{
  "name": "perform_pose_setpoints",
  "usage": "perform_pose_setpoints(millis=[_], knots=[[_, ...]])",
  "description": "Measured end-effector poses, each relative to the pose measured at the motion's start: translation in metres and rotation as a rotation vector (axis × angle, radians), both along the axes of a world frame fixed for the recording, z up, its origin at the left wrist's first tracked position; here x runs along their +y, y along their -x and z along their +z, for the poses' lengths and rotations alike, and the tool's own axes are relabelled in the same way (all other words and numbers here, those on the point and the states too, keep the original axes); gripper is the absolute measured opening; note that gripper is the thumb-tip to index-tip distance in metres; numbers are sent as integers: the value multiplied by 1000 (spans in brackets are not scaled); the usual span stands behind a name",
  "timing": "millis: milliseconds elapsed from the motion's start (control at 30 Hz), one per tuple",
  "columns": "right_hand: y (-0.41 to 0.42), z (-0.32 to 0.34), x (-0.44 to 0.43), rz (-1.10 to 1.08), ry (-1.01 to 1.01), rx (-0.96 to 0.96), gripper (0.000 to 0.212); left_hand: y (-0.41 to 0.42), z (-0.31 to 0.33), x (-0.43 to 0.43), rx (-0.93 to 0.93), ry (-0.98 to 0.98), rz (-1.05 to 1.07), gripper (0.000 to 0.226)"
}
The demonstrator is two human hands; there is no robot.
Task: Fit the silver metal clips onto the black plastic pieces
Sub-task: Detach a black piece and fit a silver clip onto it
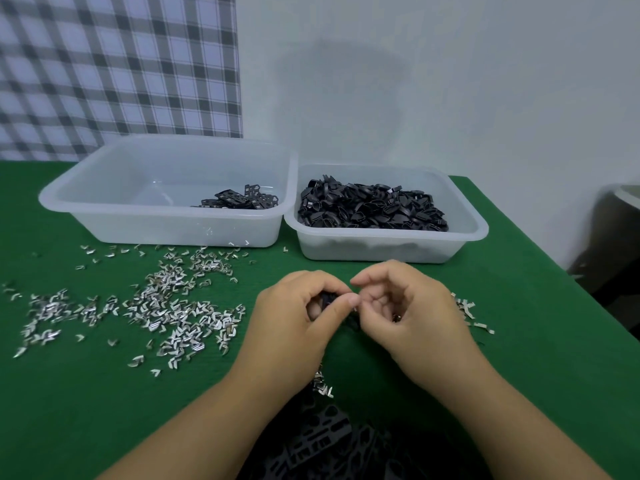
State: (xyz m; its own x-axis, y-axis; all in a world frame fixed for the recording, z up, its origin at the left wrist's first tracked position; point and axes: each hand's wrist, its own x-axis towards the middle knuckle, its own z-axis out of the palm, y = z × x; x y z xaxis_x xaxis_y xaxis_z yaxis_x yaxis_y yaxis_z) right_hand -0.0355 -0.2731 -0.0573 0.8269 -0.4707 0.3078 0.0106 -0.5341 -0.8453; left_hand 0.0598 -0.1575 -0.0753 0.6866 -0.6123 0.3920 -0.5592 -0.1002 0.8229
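Above the green table [104, 393], my left hand [294, 317] grips a black plastic piece [327, 299]. My right hand [408, 306] is curled just beside it; I cannot tell what it holds.

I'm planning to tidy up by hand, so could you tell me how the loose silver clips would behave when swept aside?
The silver clips look tiny and thin, so probably very light and fiddly to pinch. Their bent V shape suggests they will not roll but may snag together. The matte green cloth would likely make them drag.
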Motion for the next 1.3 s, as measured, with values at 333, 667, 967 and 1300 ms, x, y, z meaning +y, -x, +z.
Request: perform_pose_setpoints(millis=[333,667,967,1300], knots=[[1,0,1,-44,293,-50,13,-1,0,0,85,46,62,13],[4,0,-7,-225,451,-188,5,-1,1,-1,348,70,-67,30],[2,-1,-5,-188,575,-110,6,-3,3,-2,506,194,-50,18],[1,-3,-6,-188,586,-132,7,-2,4,-3,570,226,-88,17]])
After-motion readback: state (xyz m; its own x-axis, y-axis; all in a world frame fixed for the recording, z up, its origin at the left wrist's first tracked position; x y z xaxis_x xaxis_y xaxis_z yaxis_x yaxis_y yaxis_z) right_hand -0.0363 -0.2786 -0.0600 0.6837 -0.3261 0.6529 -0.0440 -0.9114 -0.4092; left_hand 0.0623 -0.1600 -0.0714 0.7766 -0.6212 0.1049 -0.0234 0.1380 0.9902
